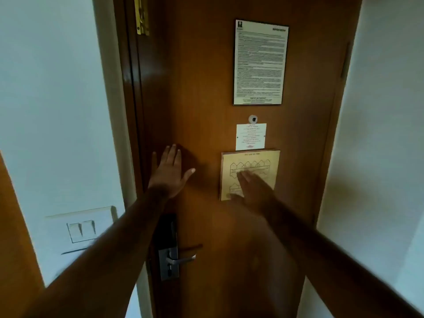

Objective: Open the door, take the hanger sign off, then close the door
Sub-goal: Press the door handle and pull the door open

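While fingers (pixel 171 154) spread (flat), door (pixel 206 88) underneath.

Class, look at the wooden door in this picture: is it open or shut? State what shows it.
Shut, as far as shows: the door sits in its frame with no opening along its edge. Both hands, left hand and right hand, are spread flat against it.

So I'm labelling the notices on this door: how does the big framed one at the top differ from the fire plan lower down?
The framed notice is white and filled with dense lines of small text, while the fire plan is tan and shows a line-drawn floor layout under a heading. The framed notice is taller and hangs above the peephole; the fire plan sits below it. The framed notice is unobstructed; the right hand partly covers the fire plan. Both are mounted flat on the door.
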Demonstrator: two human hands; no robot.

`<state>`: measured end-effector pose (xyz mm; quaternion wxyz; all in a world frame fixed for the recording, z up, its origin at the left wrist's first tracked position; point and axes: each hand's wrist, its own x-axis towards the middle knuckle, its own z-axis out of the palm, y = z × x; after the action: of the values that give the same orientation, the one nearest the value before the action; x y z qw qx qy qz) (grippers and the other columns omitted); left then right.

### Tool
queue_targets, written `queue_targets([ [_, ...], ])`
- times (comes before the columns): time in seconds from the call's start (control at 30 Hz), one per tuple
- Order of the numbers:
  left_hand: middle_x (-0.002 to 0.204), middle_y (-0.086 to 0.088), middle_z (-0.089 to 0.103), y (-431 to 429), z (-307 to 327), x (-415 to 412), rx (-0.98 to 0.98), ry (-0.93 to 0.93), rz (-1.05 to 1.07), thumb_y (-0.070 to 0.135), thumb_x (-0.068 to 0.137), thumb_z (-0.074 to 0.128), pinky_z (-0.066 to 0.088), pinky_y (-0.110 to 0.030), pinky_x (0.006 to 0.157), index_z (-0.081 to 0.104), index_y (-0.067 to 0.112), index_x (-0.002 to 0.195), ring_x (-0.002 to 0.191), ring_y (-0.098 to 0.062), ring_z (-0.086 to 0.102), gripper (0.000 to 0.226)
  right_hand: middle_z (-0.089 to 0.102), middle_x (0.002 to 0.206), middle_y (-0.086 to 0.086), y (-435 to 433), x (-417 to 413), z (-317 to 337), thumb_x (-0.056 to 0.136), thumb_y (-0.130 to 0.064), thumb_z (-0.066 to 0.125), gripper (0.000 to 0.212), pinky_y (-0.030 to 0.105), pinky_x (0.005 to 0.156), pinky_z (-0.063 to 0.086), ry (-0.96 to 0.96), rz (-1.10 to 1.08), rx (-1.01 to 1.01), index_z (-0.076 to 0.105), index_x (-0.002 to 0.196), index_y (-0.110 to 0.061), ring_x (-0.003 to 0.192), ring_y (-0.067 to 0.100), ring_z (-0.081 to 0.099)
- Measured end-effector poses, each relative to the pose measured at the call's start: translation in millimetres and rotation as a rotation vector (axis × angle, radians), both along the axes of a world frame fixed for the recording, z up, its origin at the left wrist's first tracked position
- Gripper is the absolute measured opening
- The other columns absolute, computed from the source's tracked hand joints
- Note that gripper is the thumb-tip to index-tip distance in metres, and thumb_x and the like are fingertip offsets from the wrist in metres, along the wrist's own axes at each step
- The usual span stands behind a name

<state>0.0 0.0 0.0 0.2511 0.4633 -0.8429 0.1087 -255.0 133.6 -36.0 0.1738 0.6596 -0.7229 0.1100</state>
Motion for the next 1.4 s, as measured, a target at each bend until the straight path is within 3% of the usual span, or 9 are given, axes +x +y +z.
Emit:
queue_targets([
  [0.13,0.177,-0.009,-0.013,-23.3,-57.1,0.6,-0.039,-0.047,0.117,0.074,0.100,0.013,-0.007,-0.057,0.133,0.001,0.011,0.169,0.163,-0.026,-0.017,0.094,0.021,0.169,0.023,-26.0,21.9,-70.6,0.103,-0.059,0.048,0.087,0.045,0.127,0.020,-0.011,0.101,0.117,0.018,0.161,-0.002,0.157,0.037,0.019],
  [0.27,0.177,-0.014,0.004,-53.9,-103.0,1.0,-0.260,-0.001,0.122,0.074,0.099,0.030,0.006,-0.055,0.131,0.019,0.008,0.167,0.165,-0.031,0.007,0.096,0.020,0.170,0.019,-50.6,49.2,-142.6,0.100,-0.065,0.047,0.091,0.045,0.125,0.020,-0.127,0.185,0.150,0.018,0.162,-0.006,0.156,0.035,0.021],
  [0.37,0.177,-0.015,0.008,-80.7,-135.3,2.4,-0.412,-0.011,0.132,0.071,0.101,0.040,0.012,-0.060,0.131,0.016,0.008,0.168,0.164,-0.033,0.012,0.095,0.010,0.172,0.016,-71.1,76.4,-202.1,0.100,-0.070,0.042,0.094,0.043,0.127,0.015,-0.164,0.255,0.224,0.011,0.163,-0.007,0.159,0.032,0.012],
  [0.57,0.173,-0.018,0.023,-117.4,-165.8,-7.3,-0.613,0.016,0.178,0.075,0.102,0.040,0.000,-0.063,0.131,0.005,0.010,0.167,0.162,-0.035,0.017,0.099,0.002,0.173,0.015,-87.9,123.5,-282.6,0.102,-0.070,0.035,0.094,0.041,0.128,0.011,-0.198,0.331,0.345,0.003,0.164,-0.008,0.159,0.031,0.006],
  [0.67,0.170,-0.017,0.030,-129.6,-170.7,-11.8,-0.705,0.071,0.192,0.077,0.099,0.047,0.003,-0.062,0.130,0.014,0.009,0.166,0.162,-0.032,0.017,0.101,-0.001,0.172,0.016,-89.0,134.7,-304.1,0.102,-0.069,0.036,0.093,0.044,0.130,0.011,-0.260,0.316,0.316,0.001,0.163,-0.008,0.159,0.033,0.004],
  [0.83,0.171,-0.014,0.027,-138.2,-175.2,-16.4,-0.773,0.149,0.175,0.077,0.097,0.051,0.006,-0.062,0.130,0.014,0.012,0.167,0.164,-0.027,0.009,0.103,0.013,0.171,0.015,-87.9,142.5,-332.0,0.098,-0.073,0.041,0.096,0.047,0.126,0.026,-0.371,0.269,0.139,0.015,0.163,-0.008,0.157,0.034,0.014],
  [1.0,0.170,-0.014,0.027,-143.7,-177.2,-18.5,-0.802,0.154,0.189,0.078,0.096,0.052,0.010,-0.064,0.130,0.023,0.009,0.166,0.164,-0.028,0.014,0.103,0.020,0.170,0.011,-87.6,153.9,-357.7,0.090,-0.079,0.047,0.103,0.048,0.123,0.033,-0.501,0.201,0.166,0.019,0.164,-0.013,0.155,0.035,0.022],
  [1.13,0.167,-0.017,0.036,-136.4,-172.6,-19.8,-0.809,0.158,0.201,0.077,0.096,0.051,0.016,-0.064,0.129,0.035,0.007,0.161,0.157,-0.034,0.030,0.097,0.023,0.171,0.008,-87.9,144.9,-352.9,0.089,-0.083,0.038,0.100,0.042,0.125,0.027,-0.492,0.211,0.230,0.017,0.164,-0.020,0.157,0.030,0.020],
  [1.4,0.168,-0.017,0.037,-102.5,-164.3,-12.9,-0.767,0.114,0.236,0.076,0.099,0.047,0.015,-0.062,0.129,0.036,0.008,0.162,0.158,-0.034,0.032,0.093,0.047,0.155,0.006,-71.3,143.4,-338.2,0.087,-0.082,0.042,0.091,0.034,0.107,0.048,-0.486,0.253,0.201,0.036,0.155,-0.021,0.139,0.023,0.046],
])
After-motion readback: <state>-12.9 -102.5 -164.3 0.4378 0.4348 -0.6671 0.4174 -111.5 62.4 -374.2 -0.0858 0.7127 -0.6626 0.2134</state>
